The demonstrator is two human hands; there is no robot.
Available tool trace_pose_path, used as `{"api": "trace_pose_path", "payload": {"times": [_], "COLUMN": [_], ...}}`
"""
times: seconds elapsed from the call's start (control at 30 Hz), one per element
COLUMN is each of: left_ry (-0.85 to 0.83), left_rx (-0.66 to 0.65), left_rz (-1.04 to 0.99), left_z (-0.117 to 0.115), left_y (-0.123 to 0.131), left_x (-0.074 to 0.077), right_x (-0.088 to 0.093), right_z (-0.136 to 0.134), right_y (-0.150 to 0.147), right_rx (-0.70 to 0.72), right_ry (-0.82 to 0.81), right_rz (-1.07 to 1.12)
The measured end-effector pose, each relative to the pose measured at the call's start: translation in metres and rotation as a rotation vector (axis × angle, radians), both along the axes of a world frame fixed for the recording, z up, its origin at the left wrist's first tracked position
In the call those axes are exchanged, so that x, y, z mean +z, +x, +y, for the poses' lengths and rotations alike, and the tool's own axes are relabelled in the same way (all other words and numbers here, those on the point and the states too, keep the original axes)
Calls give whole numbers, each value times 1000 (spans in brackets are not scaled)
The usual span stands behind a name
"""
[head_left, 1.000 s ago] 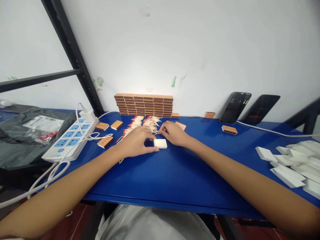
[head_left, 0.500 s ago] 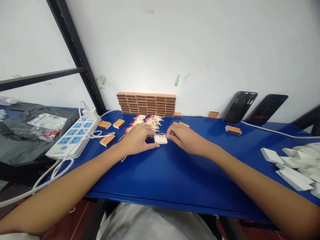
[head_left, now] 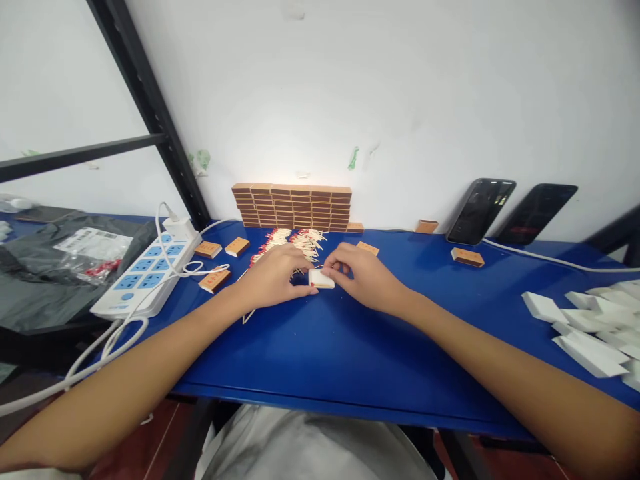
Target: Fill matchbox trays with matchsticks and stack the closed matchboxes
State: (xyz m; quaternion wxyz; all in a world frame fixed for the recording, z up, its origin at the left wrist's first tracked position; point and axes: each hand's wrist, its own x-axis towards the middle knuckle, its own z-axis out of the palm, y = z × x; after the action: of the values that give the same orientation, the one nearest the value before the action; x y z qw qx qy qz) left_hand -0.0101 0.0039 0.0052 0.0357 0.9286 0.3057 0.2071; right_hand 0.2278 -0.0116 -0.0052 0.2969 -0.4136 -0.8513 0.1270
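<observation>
A small white matchbox tray (head_left: 324,281) lies on the blue table between my hands, with a red match head showing at its left end. My left hand (head_left: 275,277) grips that end between thumb and fingers. At the tray's upper right, the fingertips of my right hand (head_left: 364,275) are pinched together; whatever is in them is too small to tell. A heap of red-tipped matches (head_left: 306,244) spreads just beyond my left hand, partly covered by it. An orange matchbox (head_left: 368,248) rests behind my right hand.
A wall of stacked matchboxes (head_left: 293,207) stands against the white wall. More matchboxes (head_left: 237,247) lie at the left, near a power strip (head_left: 143,273) with looping cables. Two phones (head_left: 481,212) lean at the right, and white trays (head_left: 590,327) are piled at the right edge.
My right fingertips have moved left, onto the tray's upper right edge. The red match head now shows at the tray's lower left. My left hand has stayed in place.
</observation>
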Motion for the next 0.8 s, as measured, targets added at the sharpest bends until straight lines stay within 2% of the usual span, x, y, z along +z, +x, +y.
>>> {"api": "trace_pose_path", "payload": {"times": [0.13, 0.3, 0.43, 0.67, 0.8], "left_ry": [47, 206, 249, 237, 226], "left_rx": [39, 220, 279, 261, 257], "left_rz": [62, -22, -46, -18, -11], "left_z": [4, 12, 14, 11, 11], "left_y": [-10, -25, -26, -20, -19], "left_x": [15, 30, 29, 20, 19], "right_x": [-6, -14, -11, -16, -20], "right_z": [18, 30, 24, 14, 14], "right_y": [3, 5, 0, -19, -21], "right_rx": [-147, -107, -46, 24, 12], "right_ry": [-3, -74, -71, -41, -39], "right_rz": [-33, -157, -180, -74, -56]}}
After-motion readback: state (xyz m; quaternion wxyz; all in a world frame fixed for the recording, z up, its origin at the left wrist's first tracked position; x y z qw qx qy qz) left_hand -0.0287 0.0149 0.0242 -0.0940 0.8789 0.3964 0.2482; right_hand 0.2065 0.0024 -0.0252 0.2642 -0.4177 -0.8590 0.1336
